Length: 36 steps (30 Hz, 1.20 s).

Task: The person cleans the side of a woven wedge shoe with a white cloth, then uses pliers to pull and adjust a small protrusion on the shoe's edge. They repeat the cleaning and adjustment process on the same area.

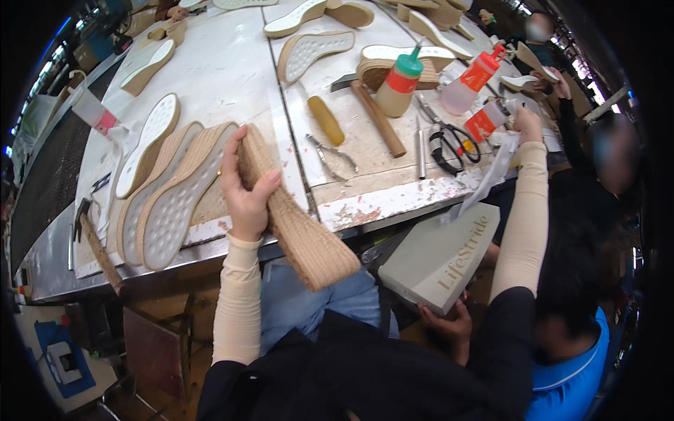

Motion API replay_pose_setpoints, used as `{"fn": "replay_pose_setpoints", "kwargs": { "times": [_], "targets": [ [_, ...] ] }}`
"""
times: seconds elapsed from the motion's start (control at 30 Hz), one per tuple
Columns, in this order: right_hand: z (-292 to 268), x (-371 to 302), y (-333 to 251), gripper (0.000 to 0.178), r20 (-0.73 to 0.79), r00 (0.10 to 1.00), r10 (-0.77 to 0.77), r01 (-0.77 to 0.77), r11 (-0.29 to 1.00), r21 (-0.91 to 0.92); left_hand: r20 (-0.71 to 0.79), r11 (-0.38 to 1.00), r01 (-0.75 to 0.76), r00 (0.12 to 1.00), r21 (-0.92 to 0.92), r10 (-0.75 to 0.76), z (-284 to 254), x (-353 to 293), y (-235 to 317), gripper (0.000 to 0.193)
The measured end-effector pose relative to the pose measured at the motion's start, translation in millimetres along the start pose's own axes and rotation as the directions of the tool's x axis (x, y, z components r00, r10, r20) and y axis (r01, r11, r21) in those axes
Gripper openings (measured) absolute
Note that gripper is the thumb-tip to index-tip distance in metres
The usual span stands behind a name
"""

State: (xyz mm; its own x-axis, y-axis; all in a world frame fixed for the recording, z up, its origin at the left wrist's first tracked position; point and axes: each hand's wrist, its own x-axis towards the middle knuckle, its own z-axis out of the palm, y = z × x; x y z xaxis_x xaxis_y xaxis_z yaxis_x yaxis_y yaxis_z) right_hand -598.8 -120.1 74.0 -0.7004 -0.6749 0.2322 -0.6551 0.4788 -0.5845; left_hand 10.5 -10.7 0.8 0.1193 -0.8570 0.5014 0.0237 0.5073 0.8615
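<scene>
My left hand (247, 186) grips a wedge shoe sole (309, 242) wrapped in tan braided rope, tilted over my lap at the table's front edge. My right hand (528, 126) is stretched out to the far right, its bent fingers closed on the end of a tipped squeeze bottle (480, 125) with a red label. The fingertips are partly hidden. A whitish strip of cloth or paper (484, 179) hangs below this hand. Beside the left hand lie two rope-sided wedge soles (168, 224) and another wedge sole with a white studded face (151, 144).
The worktable (210, 63) holds a hammer (379, 119), yellow-handled tool (325, 121), pliers (331, 156), scissors (453, 144), green-capped bottle (400, 85) and red-capped bottle (472, 83). Another hammer (98, 245) overhangs the left edge. A person in blue (572, 365) holds a grey box (442, 256) beside me.
</scene>
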Motion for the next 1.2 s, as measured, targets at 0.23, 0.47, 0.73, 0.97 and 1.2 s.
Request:
{"fn": "replay_pose_setpoints", "kwargs": {
  "times": [0.23,0.47,0.73,0.97,1.2],
  "targets": [
    [1,2,-6,0.031,0.304,0.952,-0.013,-0.184,0.771,0.61,-0.004,0.999,0.017,1.0,-0.035,-0.017,1,-1,4,0.074],
    [-14,-26,-35,0.026,-0.15,0.988,0.039,0.044,0.859,0.511,-0.03,1.0,-0.018,0.999,-0.01,0.018,2,0,4,0.075],
    [-15,-275,-134,0.03,0.081,0.8,-0.595,0.369,0.594,0.715,-0.026,1.0,-0.024,0.999,0.015,0.024,0,1,2,0.074],
    [57,-416,-182,0.031,0.49,0.523,-0.697,0.114,0.627,0.77,-0.06,1.0,-0.029,0.998,-0.001,0.029,1,0,1,0.072],
    [67,-430,-192,0.016,0.438,0.548,-0.712,0.16,0.604,0.781,-0.074,0.993,-0.089,0.993,0.076,0.094,-1,0,-5,0.071]
  ]
}}
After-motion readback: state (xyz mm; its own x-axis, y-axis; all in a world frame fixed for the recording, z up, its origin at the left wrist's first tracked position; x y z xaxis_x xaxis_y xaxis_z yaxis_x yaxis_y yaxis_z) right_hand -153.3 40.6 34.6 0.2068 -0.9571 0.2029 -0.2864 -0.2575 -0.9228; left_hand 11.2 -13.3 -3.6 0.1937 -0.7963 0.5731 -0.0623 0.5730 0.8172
